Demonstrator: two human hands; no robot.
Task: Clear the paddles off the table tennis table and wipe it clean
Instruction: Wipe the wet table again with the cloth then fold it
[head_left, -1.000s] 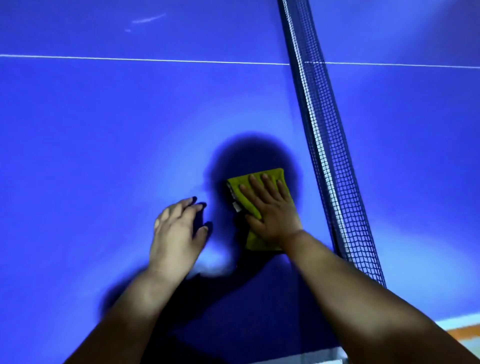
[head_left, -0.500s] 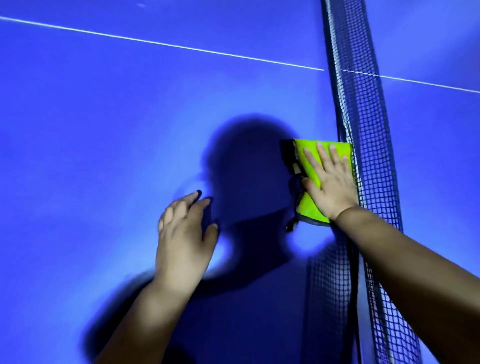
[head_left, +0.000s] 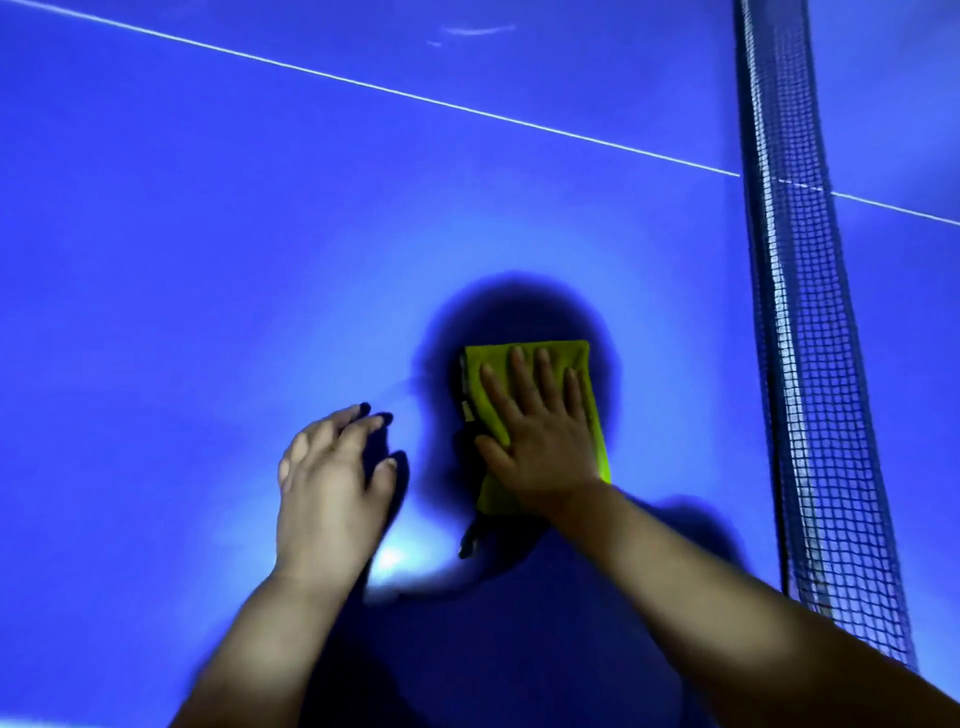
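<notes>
Your left hand (head_left: 332, 483) rests loosely spread on the blue counter (head_left: 208, 260), holding nothing and propping you up. Just right of it, your right hand (head_left: 540, 441) lies flat with straight fingers, pressing the yellow-green cloth (head_left: 493, 493) down, well short of the net (head_left: 800, 364). No paddles show here, so this looks like the wiping step. Half a second ago the cloth sat against the net; it has since slid back toward the middle. Next, keep the palm pressing evenly and sweep into an unwiped strip.
</notes>
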